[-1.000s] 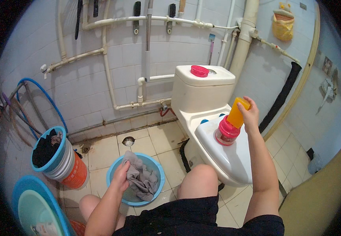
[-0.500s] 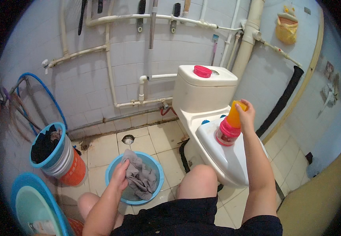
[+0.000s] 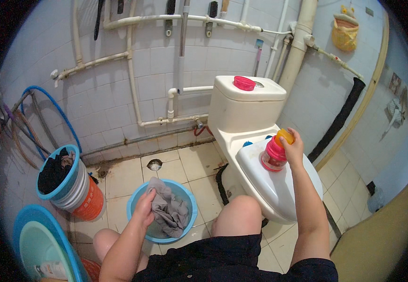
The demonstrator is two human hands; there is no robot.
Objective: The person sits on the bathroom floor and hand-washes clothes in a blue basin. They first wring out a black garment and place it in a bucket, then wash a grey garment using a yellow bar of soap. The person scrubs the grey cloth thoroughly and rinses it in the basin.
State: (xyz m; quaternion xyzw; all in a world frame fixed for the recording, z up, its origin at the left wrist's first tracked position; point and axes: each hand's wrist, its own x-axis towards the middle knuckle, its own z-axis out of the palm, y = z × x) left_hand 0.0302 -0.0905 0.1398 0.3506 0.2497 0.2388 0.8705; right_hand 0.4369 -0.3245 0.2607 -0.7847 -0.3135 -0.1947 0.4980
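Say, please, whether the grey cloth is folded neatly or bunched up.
Bunched up: the left hand grips the grey cloth at one side, and loose, uneven creases show over the light-blue basin.

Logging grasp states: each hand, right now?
Left hand: closed, holding gray cloth.
Right hand: closed, holding orange-yellow block at pink jar.

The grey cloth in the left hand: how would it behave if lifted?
The grey cloth looks floppy, as it slumps in loose folds from the left hand. It may feel heavy for its size, since it droops into a blue basin that seems to hold water.
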